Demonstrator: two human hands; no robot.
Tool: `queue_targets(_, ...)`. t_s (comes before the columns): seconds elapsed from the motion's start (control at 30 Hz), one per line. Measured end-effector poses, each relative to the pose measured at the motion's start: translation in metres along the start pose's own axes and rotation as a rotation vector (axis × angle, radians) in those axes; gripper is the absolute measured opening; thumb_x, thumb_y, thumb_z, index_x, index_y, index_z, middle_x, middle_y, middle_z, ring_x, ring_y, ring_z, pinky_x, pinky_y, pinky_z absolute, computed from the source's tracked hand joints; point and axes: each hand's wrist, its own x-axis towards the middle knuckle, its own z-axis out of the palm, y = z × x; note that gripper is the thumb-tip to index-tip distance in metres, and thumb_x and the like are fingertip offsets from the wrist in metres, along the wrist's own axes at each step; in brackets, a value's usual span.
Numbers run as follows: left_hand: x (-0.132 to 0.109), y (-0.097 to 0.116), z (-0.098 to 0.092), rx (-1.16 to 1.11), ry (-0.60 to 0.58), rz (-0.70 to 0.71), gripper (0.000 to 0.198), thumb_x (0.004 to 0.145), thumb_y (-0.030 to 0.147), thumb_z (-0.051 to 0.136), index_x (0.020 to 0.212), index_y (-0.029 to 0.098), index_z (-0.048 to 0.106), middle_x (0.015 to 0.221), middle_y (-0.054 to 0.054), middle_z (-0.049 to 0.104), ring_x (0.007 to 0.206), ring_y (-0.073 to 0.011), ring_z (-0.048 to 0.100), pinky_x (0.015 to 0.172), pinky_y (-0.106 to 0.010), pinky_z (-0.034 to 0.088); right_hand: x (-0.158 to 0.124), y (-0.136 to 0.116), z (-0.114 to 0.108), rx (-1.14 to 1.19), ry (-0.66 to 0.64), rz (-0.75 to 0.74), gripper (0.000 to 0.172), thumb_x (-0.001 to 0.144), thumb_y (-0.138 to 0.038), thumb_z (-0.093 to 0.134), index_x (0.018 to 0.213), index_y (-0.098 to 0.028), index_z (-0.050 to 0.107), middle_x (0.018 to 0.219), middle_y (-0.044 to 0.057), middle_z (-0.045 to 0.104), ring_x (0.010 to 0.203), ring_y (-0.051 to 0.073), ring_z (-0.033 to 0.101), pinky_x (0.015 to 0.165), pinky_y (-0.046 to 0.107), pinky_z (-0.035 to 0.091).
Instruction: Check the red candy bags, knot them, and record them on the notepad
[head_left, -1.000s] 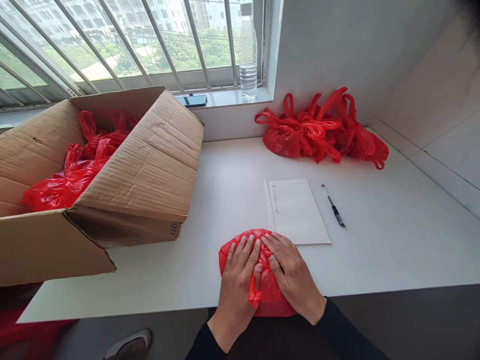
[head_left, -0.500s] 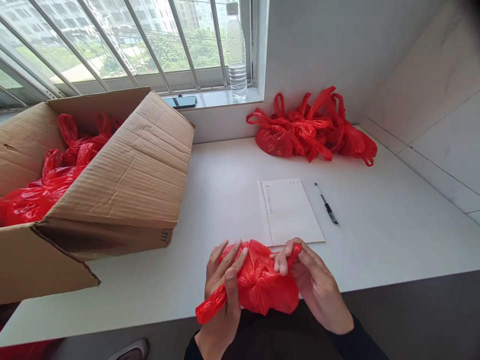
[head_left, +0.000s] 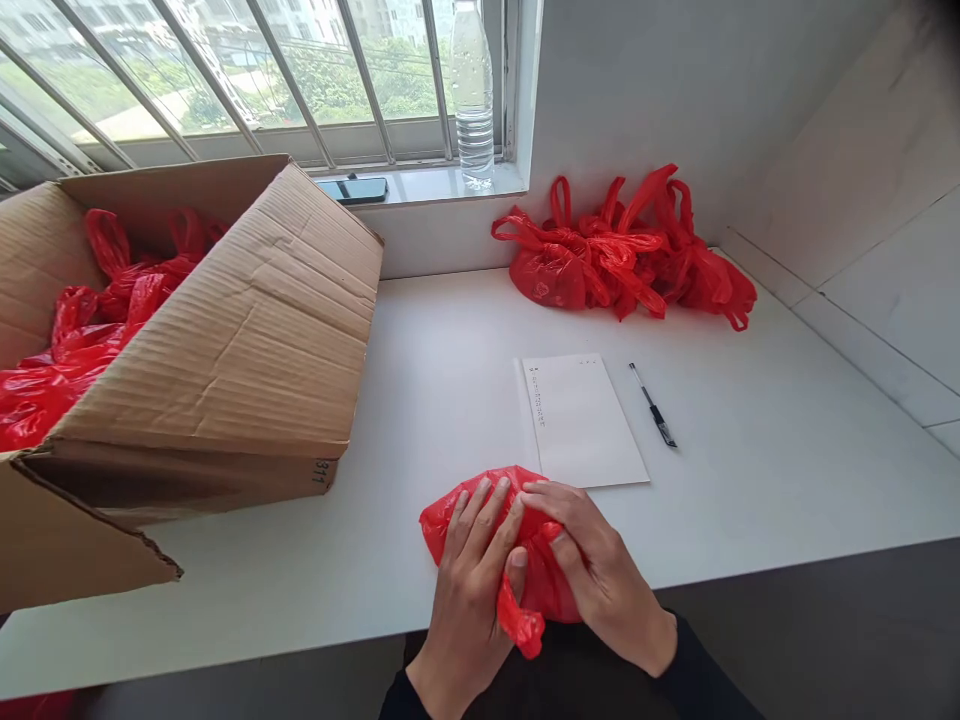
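A knotted red plastic bag [head_left: 551, 585] rests at the table's front edge, between my two hands. My left hand [head_left: 472, 575] covers its left part, with long fingers laid over the plastic and the thumb closed in beside a twisted handle that pokes out toward me. From the right, my right hand [head_left: 592, 565] grips the bag, fingers bent over its top and thumb by a small red end of plastic. The bag's contents are hidden.
On the left stands an open cardboard box [head_left: 225, 340] holding several red bags [head_left: 112, 330]. More tied red bags [head_left: 615, 260] lie against the wall. A notebook [head_left: 589, 425] and a pen [head_left: 654, 408] are on the table [head_left: 780, 430]. The sill carries a bottle [head_left: 472, 110] and a phone [head_left: 352, 190].
My right hand has moved left and over the bag, closer to my left hand. The twisted handle by my left thumb has shifted right, and the view has turned slightly.
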Motion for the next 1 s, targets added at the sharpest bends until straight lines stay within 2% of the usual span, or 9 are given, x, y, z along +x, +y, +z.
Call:
queue_targets(0.17,-0.001,-0.003,0.013,0.126,-0.038,-0.028,0.059,0.100,0.011,0.046,0.158,0.020,0.036,0.159,-0.008,0.049,0.153,-0.0264,0.035,0.122,-0.053,0.035,-0.004,0.017,0.020,-0.292,-0.023,-0.086,0.055,0.103,-0.016,0.040,0.156,-0.031,0.038,0.157,0.003,0.049,0.150,0.024,0.038,0.126,0.057,0.034)
queue_targets(0.37,0.000,-0.004,0.019,0.182,-0.019,-0.015,0.055,0.099,0.011,0.047,0.154,0.015,0.042,0.156,-0.009,0.052,0.152,-0.0276,0.036,0.122,-0.054,0.034,-0.006,0.028,0.022,-0.297,-0.026,-0.084,0.056,0.103,-0.017,0.040,0.157,-0.031,0.036,0.157,0.002,0.051,0.149,0.024,0.042,0.125,0.057,0.035)
queue_targets(0.5,0.000,-0.002,0.011,0.097,-0.045,-0.076,0.053,0.102,0.014,0.046,0.154,0.024,0.043,0.153,-0.004,0.056,0.148,-0.0250,0.042,0.120,-0.052,0.039,-0.010,0.024,0.019,-0.173,0.029,-0.059,0.048,0.105,-0.020,0.042,0.150,-0.034,0.046,0.152,0.000,0.056,0.147,0.021,0.043,0.126,0.050,0.033)
queue_targets(0.6,0.001,-0.003,-0.001,-0.019,0.018,-0.161,0.050,0.105,0.015,0.040,0.153,0.031,0.043,0.154,-0.001,0.054,0.148,-0.0219,0.041,0.121,-0.049,0.040,-0.013,0.013,0.011,0.060,0.160,0.061,0.030,0.106,-0.027,0.041,0.129,-0.032,0.061,0.133,0.000,0.067,0.135,0.019,0.053,0.122,0.041,0.035)
queue_targets(0.67,0.001,-0.009,-0.005,-0.040,0.086,-0.174,0.050,0.105,0.013,0.037,0.151,0.030,0.044,0.152,-0.002,0.055,0.149,-0.0214,0.039,0.123,-0.051,0.035,-0.012,0.007,0.005,0.262,0.241,0.205,0.027,0.108,-0.034,0.038,0.110,-0.029,0.064,0.104,0.001,0.072,0.120,0.020,0.060,0.111,0.038,0.043)
queue_targets(0.77,0.002,-0.024,-0.007,0.014,0.057,-0.159,0.048,0.104,0.011,0.038,0.148,0.029,0.046,0.150,-0.003,0.055,0.150,-0.0224,0.036,0.126,-0.056,0.026,-0.008,0.002,-0.001,0.500,0.278,0.367,0.036,0.108,-0.041,0.034,0.086,-0.026,0.059,0.065,-0.001,0.056,0.093,0.021,0.062,0.087,0.033,0.048)
queue_targets(0.83,0.002,-0.032,-0.009,0.046,0.022,-0.151,0.047,0.104,0.011,0.039,0.147,0.030,0.048,0.152,-0.003,0.054,0.151,-0.0234,0.034,0.126,-0.059,0.021,-0.005,0.002,-0.002,0.527,0.236,0.402,0.038,0.107,-0.043,0.036,0.079,-0.025,0.055,0.059,-0.003,0.049,0.075,0.019,0.056,0.075,0.031,0.044)
queue_targets(0.9,0.002,-0.034,-0.014,0.028,0.023,-0.173,0.046,0.105,0.014,0.040,0.146,0.032,0.048,0.153,-0.003,0.051,0.151,-0.0239,0.033,0.127,-0.059,0.019,-0.004,0.001,-0.003,0.488,0.167,0.415,0.036,0.106,-0.044,0.038,0.082,-0.024,0.057,0.059,-0.004,0.050,0.066,0.017,0.049,0.070,0.030,0.040)
queue_targets(1.0,-0.004,-0.027,-0.029,-0.090,0.047,-0.305,0.044,0.106,0.023,0.042,0.148,0.034,0.047,0.154,-0.003,0.047,0.148,-0.0250,0.036,0.123,-0.055,0.030,-0.006,-0.003,-0.004,0.447,0.121,0.421,0.034,0.105,-0.046,0.040,0.091,-0.023,0.061,0.062,-0.005,0.053,0.065,0.016,0.048,0.074,0.030,0.039)
